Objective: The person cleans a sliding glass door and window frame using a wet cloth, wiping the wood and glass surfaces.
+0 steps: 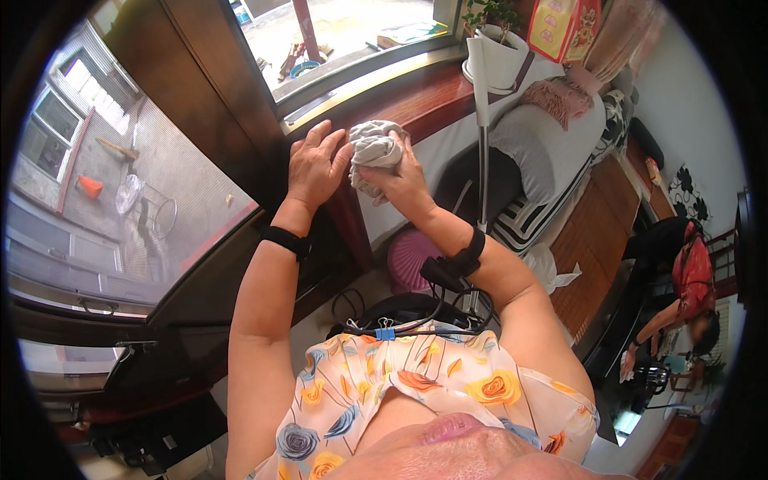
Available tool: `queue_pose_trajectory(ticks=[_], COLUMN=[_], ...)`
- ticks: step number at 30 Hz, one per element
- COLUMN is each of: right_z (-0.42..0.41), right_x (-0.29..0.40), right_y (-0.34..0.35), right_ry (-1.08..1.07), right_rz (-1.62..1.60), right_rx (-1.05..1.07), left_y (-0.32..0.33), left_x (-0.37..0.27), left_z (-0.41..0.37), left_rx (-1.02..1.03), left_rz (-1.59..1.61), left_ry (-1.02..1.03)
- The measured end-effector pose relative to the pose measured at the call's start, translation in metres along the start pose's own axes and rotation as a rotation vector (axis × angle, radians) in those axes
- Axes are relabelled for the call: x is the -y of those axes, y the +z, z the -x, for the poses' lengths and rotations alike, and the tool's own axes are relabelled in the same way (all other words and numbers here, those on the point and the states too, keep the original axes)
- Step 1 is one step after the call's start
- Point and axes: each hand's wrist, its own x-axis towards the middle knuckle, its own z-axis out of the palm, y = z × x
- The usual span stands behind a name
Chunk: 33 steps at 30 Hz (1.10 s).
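A crumpled light grey cloth (377,153) is bunched in my right hand (405,180), just over the inner edge of the reddish-brown wooden windowsill (414,102). Beside it, my left hand (317,165) holds nothing, its fingers apart near the dark window frame (252,114). The left fingertips come close to the cloth; whether they touch it I cannot tell. A black band circles each forearm. Past the sill, the window glass (360,36) gives onto a bright yard.
Right of my hands rises a white and chrome pole (482,132). A white flowerpot (501,57) holds a plant on the sill. Below sits a pink ribbed stool (414,258). Bedding (540,144) covers a bed end. A person in red (693,270) leans over a dark surface, far right.
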Motion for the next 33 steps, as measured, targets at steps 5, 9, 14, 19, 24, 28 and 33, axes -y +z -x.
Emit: queue_pose_trajectory(ticks=[5, 9, 14, 19, 24, 28, 33], right_z=[0.001, -0.004, -0.017, -0.023, -0.048, -0.078, -0.101], right_x=[0.005, 0.014, -0.008, -0.014, -0.004, 0.023, -0.036], right_y=[-0.016, -0.062, -0.090, -0.097, -0.103, -0.096, -0.065], right_ry=[0.195, 0.420, 0.339, 0.284, 0.250, 0.166, -0.253], right_rz=[-0.326, -0.873, -1.248, -1.410, -1.343, -0.672, 0.729], right_rx=[0.283, 0.284, 0.333, 0.295, 0.236, 0.093, 0.032], left_y=[0.000, 0.001, 0.004, 0.006, 0.003, -0.004, -0.004], left_x=[0.004, 0.001, 0.003, 0.006, 0.005, 0.001, -0.002], left_z=[0.002, 0.000, 0.001, 0.002, 0.002, 0.002, 0.000], left_rx=[0.004, 0.014, 0.004, -0.005, -0.010, 0.038, 0.035], left_rz=[-0.005, 0.000, -0.015, 0.019, -0.002, -0.021, -0.008], left_ry=[-0.004, -0.006, -0.016, -0.019, -0.006, -0.035, -0.022])
